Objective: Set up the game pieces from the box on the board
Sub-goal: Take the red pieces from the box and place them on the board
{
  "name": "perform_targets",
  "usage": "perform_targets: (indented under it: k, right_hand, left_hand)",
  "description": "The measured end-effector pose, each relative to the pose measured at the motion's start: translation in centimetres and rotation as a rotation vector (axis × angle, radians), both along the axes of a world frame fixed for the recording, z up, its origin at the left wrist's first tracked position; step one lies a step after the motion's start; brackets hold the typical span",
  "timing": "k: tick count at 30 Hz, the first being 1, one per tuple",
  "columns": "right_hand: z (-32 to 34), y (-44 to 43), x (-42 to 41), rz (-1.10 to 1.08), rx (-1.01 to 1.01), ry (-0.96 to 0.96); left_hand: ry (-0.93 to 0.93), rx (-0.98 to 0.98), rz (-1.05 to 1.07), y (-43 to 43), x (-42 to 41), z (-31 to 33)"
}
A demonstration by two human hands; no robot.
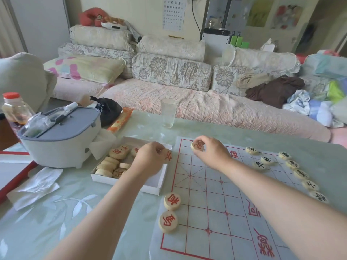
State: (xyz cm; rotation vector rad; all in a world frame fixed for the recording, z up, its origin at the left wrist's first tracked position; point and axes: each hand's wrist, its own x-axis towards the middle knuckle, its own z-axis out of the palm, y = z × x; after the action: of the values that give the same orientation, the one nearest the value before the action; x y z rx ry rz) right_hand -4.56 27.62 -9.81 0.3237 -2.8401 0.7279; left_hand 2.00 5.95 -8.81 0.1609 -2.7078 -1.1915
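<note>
Setup is partly done, as we judge it. On the board (216, 199) the far right edge carries a run of black-lettered pieces (300, 174), and two red-lettered pieces (170, 211) sit at the near left edge, one just behind the other. The rest of the red side looks bare, so most of the red pieces remain to be placed.

Our right hand (210, 152) pinches a round piece (197, 146) between fingertips over the board's far left corner; we cannot tell whether it touches the sheet yet. Our left hand (150, 160) is closed around another red-lettered piece (167, 155) above the right rim of the box (161, 182).

That white, shallow box lies on the bench (65, 212) just left of the board, with a heap of pieces (112, 162) inside, some face up, some face down. The pieces are pale wooden discs with red or black characters; the board is a thin sheet ruled in red lines.
</note>
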Motion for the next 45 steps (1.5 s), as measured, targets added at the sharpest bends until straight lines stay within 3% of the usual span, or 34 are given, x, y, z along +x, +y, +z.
perform_targets:
  k: [7, 19, 25, 30, 37, 41, 45]
  right_hand:
    - [-1.5, 4.0, -3.5, -0.211, 0.057, -0.092]
    - [-2.2, 3.5, -5.1, -0.154, 0.106, -0.093]
    - [-0.8, 2.7, -1.9, 0.033, -0.099, -0.011]
    - [1.1, 1.5, 4.4, 0.201, -0.234, -0.104]
    - [1.4, 3.8, 8.8, 0.189, -0.223, -0.067]
    - [0.6, 7.2, 9.3, 0.063, -0.133, -0.048]
    - [-0.5, 10.0, 9.5, -0.076, -0.025, -0.108]
  left_hand:
    - [-0.061, 0.22, 0.006, 2.7, -2.5, -0.5]
    - [-0.107, 0.374, 0.017, 3.4, -3.6, -1.5]
    - [-0.116, 0.431, -0.034, 4.6, -2.7, -1.0]
    - [-0.094, 0.418, -0.093, 6.1, -1.3, -0.6]
    - [-0.114, 0.303, -0.226, 7.7, 1.3, -0.3]
    - [-0.044, -0.201, -0.361, 6.9, 3.0, -0.3]
    - [-0.128, -0.473, -0.434, 5.6, 4.3, -0.1]
